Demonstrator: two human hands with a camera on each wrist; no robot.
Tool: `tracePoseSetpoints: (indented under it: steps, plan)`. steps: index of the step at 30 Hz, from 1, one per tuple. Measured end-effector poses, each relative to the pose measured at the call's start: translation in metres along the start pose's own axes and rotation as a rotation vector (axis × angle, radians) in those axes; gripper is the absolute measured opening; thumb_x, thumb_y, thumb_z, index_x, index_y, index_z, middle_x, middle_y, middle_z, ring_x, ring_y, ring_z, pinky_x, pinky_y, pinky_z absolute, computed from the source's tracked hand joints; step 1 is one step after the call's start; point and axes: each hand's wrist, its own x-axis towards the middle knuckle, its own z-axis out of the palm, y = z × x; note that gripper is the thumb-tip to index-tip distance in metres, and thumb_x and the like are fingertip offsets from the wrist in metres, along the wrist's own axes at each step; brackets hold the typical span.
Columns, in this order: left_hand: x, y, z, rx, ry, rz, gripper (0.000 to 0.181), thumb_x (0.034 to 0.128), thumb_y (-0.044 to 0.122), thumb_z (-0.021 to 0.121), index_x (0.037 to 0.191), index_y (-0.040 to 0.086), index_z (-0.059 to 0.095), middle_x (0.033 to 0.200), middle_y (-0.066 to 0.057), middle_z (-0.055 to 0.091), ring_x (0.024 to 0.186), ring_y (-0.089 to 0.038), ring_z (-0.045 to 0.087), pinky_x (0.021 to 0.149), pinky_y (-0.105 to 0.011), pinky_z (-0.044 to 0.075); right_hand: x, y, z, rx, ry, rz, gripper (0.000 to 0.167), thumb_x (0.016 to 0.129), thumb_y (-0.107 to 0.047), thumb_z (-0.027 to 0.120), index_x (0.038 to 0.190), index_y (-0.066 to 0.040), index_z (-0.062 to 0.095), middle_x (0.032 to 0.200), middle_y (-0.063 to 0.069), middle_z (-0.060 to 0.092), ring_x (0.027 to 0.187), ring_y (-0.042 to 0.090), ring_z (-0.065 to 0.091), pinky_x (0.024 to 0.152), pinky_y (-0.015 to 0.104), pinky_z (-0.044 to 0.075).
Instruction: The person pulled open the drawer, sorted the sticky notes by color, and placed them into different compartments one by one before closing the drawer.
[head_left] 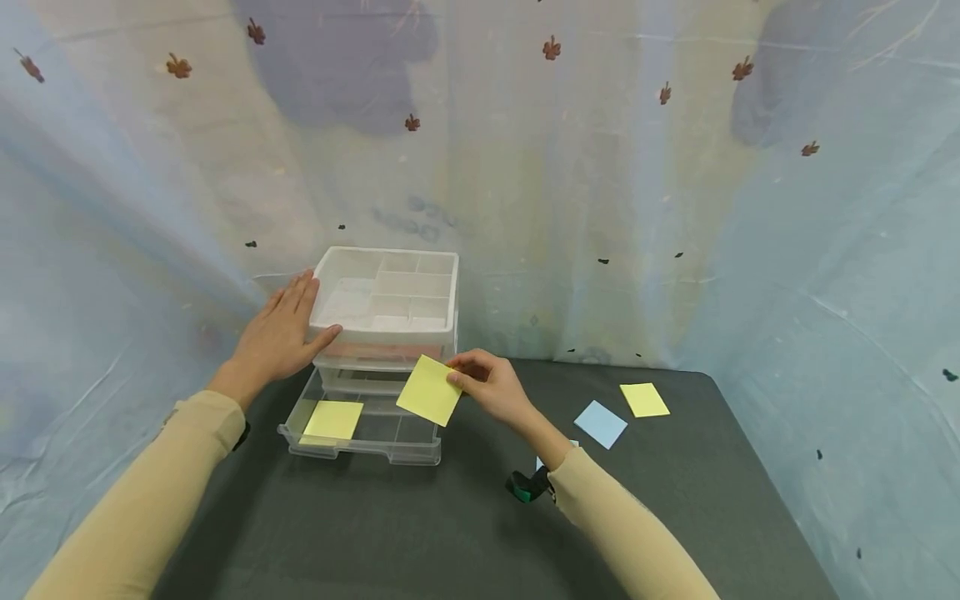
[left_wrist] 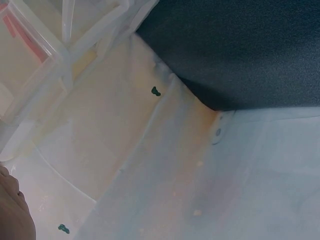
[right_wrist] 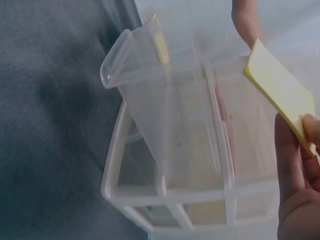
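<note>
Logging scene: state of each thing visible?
Left hand: touching organizer
Right hand: pinching held yellow pad
Bottom drawer: pulled out
Upper drawer: appears closed
Held yellow pad: tilted
Second yellow pad: in bottom drawer
Third yellow pad: on table
Blue pad: on table
Other blue piece: mostly hidden

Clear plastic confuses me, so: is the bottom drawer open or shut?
Open: the bottom drawer juts out from the drawer unit, and a yellow pad lies inside it.

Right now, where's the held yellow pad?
Head view, just left of centre: the yellow pad is pinched in the right hand, overlapping the right end of the open bottom drawer.
</note>
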Motion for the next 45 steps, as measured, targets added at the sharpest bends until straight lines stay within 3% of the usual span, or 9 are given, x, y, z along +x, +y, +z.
tracePoseSetpoints:
  steps: [12,19,30,45]
  plan:
    - [0.005,-0.001,0.005,0.003,0.007,0.002,0.101,0.1045,0.066,0.042,0.165,-0.003,0.003,0.174,-0.019,-0.002,0.159,-0.042,0.007,0.129,-0.057,0.009,0.024,-0.003,0.033,-0.076,-0.016,-0.018,0.021,0.101,-0.012,0.071,0.120,-0.004,0.074,0.110,0.014,0.070,0.086,0.019,0.071,0.072,0.035,0.064]
    - [0.004,0.000,0.001,0.005,-0.015,-0.001,0.100,0.1052,0.063,0.044,0.165,-0.004,0.002,0.174,-0.020,-0.004,0.159,-0.042,0.005,0.129,-0.057,0.007,0.033,-0.001,0.055,-0.170,-0.044,-0.060,0.019,0.099,-0.012,0.072,0.117,-0.006,0.077,0.115,0.012,0.071,0.093,0.020,0.073,0.072,0.023,0.060]
    - [0.003,0.000,0.000,-0.001,-0.028,-0.012,0.100,0.1053,0.063,0.044,0.165,-0.003,-0.001,0.174,-0.020,-0.005,0.159,-0.042,0.004,0.129,-0.057,0.007,0.042,0.007,0.080,-0.292,-0.150,-0.081,0.019,0.099,-0.014,0.073,0.116,-0.007,0.077,0.104,0.007,0.071,0.087,0.010,0.070,0.071,0.016,0.056]
    - [0.001,-0.002,0.000,0.003,-0.012,-0.002,0.099,0.1054,0.064,0.044,0.165,-0.002,-0.001,0.174,-0.020,-0.003,0.159,-0.042,0.006,0.128,-0.059,0.011,0.043,0.009,0.090,-0.412,-0.321,-0.005,0.017,0.100,-0.019,0.072,0.115,-0.014,0.078,0.105,-0.004,0.071,0.079,-0.001,0.062,0.069,0.016,0.054]
